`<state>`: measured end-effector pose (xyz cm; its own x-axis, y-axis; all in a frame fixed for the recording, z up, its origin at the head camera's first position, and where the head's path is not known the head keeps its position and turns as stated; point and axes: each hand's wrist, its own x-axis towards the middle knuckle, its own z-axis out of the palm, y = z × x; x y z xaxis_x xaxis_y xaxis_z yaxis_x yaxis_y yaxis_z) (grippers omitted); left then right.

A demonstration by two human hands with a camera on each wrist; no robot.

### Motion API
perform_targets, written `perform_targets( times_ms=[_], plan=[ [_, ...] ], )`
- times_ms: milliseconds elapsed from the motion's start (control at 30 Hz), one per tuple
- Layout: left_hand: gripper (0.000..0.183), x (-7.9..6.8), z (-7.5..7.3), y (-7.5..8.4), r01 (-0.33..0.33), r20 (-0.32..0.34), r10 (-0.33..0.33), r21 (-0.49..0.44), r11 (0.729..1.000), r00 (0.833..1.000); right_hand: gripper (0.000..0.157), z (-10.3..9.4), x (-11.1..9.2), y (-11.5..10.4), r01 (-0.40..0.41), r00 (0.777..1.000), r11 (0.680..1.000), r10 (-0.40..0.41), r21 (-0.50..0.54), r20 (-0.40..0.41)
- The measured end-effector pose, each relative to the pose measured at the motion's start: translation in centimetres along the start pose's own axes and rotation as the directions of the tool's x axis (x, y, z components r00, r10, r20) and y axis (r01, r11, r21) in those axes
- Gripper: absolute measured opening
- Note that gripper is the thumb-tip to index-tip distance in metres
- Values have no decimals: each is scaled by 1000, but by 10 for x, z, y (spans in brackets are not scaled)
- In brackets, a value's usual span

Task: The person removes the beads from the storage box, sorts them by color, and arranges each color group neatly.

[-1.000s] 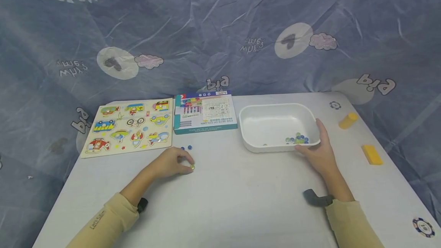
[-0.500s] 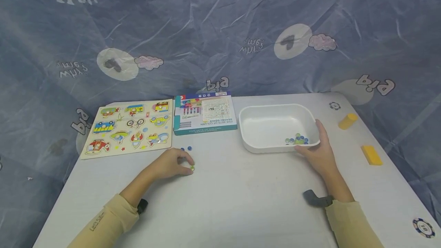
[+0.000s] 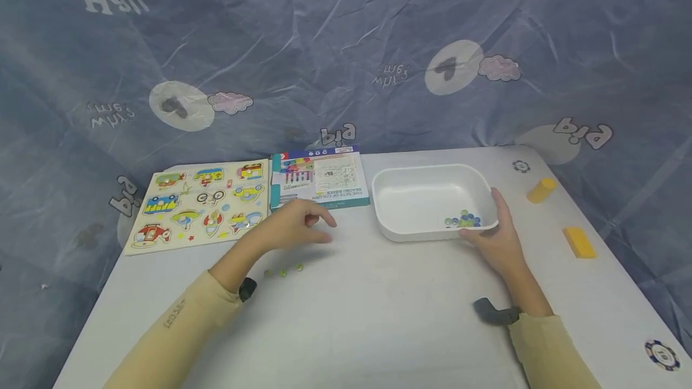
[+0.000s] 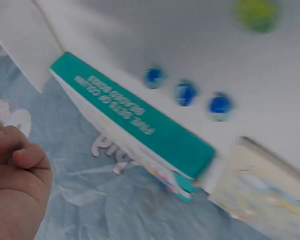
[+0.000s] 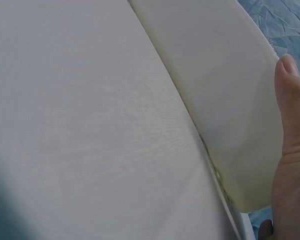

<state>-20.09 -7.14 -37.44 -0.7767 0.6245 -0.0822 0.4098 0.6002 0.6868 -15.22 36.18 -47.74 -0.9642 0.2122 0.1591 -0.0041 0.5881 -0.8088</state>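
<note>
My left hand (image 3: pixel 294 227) hovers over the table in front of the box, thumb and forefinger apart with nothing between them. In the left wrist view that hand (image 4: pixel 17 175) shows at the lower left. Three yellow-green marbles (image 3: pixel 283 273) lie in a row nearer me. Three blue marbles (image 4: pixel 185 93) line up beside the box in the left wrist view; my left hand hides them from the head camera. My right hand (image 3: pixel 505 245) grips the near right corner of a white plastic tub (image 3: pixel 416 236), thumb on its near rim. Blue and green marbles (image 3: pixel 465 220) cluster inside that corner.
A teal and white cardboard box (image 3: pixel 324 203) stands at the back, with a wooden vehicle peg puzzle (image 3: pixel 200 203) to its left. On the right lie a yellow cylinder (image 3: pixel 541 191) and a yellow block (image 3: pixel 579 242). A patterned curtain (image 3: pixel 303 47) hangs behind the table.
My left hand has let go of a green marble, leaving it at the right end of the row, and moved up and right toward the box. The right hand stays on the tub.
</note>
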Motion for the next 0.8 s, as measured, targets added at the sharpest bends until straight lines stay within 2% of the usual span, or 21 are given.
perform_targets(
  times_ms=[200, 333, 500, 667, 733, 800],
  plan=[
    [18, 57, -2, 30, -101, 79, 101, 0, 995, 992, 114, 0, -1, -2, -8, 1000, 1000, 8, 3, -2],
    [20, 93, -1, 48, -126, 137, 122, 18, 992, 983, 114, -1, -1, -2, -20, 1000, 1000, 20, 9, 1],
    [19, 128, 11, 58, -171, 217, 155, 57, 984, 964, 115, -1, -1, -4, -38, 999, 999, 38, 4, 4],
    [22, 155, 29, 55, -215, 306, 181, 82, 973, 935, 115, -1, -1, -4, -36, 999, 999, 36, 17, 6],
    [24, 161, 36, 55, -203, 332, 157, 108, 973, 930, 115, -1, -1, -3, -34, 999, 999, 34, 23, 6],
    [24, 165, 42, 55, -171, 346, 105, 165, 971, 932, 115, -2, -1, -3, -34, 999, 999, 34, 27, 8]
  ],
)
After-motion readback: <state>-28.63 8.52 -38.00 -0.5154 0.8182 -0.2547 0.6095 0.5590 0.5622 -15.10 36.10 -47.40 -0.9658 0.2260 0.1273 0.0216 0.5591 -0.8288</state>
